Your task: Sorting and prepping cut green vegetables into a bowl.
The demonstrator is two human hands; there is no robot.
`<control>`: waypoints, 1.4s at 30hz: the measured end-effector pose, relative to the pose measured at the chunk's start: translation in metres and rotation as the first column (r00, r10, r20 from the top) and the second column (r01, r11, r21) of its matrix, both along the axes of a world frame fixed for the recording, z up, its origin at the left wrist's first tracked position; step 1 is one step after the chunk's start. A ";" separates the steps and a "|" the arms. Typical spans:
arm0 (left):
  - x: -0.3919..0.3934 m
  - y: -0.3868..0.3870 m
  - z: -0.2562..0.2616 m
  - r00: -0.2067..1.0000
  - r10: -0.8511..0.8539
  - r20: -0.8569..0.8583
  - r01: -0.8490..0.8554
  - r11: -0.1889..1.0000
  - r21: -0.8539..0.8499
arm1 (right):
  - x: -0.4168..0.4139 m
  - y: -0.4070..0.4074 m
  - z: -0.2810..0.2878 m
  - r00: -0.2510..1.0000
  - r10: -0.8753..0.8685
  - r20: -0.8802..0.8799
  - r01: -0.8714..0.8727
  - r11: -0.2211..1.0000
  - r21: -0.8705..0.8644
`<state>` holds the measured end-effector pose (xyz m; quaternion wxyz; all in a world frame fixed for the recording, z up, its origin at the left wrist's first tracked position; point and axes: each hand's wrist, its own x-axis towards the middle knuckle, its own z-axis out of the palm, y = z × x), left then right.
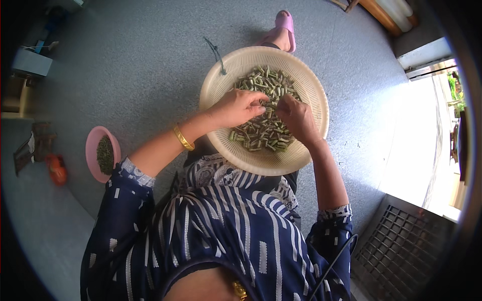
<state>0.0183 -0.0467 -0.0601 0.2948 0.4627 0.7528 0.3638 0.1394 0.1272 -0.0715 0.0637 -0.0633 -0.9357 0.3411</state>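
Observation:
A round cream plastic colander basket (pixel 263 167) rests on my lap, with many short cut pieces of green stems (pixel 263 141) heaped in it. Over the left part of the heap is my left hand (pixel 241 108), its thumb and fingers apart and no piece seen between them. Close to its right, my right hand (pixel 295 114) is curled above the pieces, fingertips bent down; whether it pinches a piece is hidden. A dark green string (pixel 216 54) hangs over the basket's upper left rim.
On the grey floor at the left stands a pink plastic basin (pixel 92 150) with dark green plant bits. An orange-red object (pixel 56 169) and a small wooden stool (pixel 39 145) lie beyond it. A foot in a pink slipper (pixel 286 28) is past the basket. A bright doorway opens at the right.

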 end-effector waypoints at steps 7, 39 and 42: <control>0.030 0.002 -0.007 0.971 -0.211 -0.115 0.211 0.977 -0.012 | 0.042 -0.037 0.006 0.995 -0.031 -0.095 0.008 0.972 -0.234; 0.036 -0.017 0.007 0.945 -0.309 -0.111 0.295 0.947 -0.126 | 0.048 -0.009 0.004 0.992 -0.011 0.122 0.006 0.999 0.043; 0.017 -0.003 0.004 0.974 -0.119 -0.191 0.126 0.992 0.024 | 0.019 0.026 -0.009 0.989 -0.138 -0.048 0.142 0.986 0.089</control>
